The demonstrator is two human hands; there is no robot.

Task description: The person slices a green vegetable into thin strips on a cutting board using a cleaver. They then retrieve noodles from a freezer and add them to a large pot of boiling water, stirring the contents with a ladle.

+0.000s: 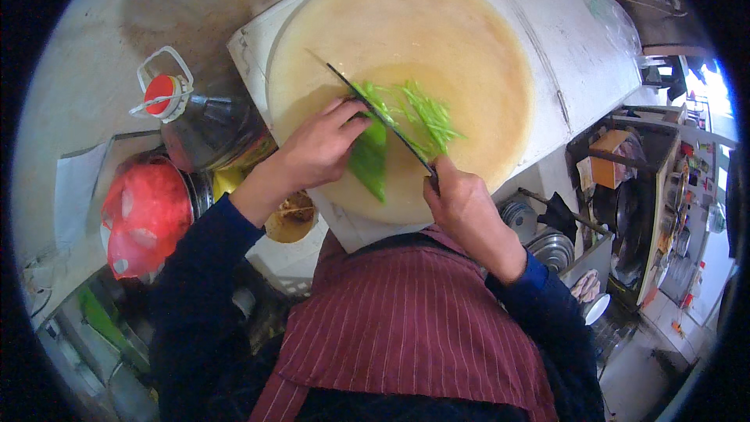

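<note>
A large round cutting board [375,17] lies on a white surface before me. In my right hand [466,205] is the handle of a kitchen knife [394,127], its blade seen almost edge-on and slanting up to the left. My left hand [328,140] presses a green vegetable piece [370,164] against the board, fingertips bent close to the blade. The piece's pointed end sticks out toward me. Thin green shreds [430,117] are heaped on the blade's right side, and a few lie along the blade itself.
Left of the board stands a large plastic jug [214,129] with a red cap. A red plastic bag [146,220] and a brown-stained container [291,220] are nearer me. Metal lids [548,251] sit at lower right, beside a dark shelf rack [612,199].
</note>
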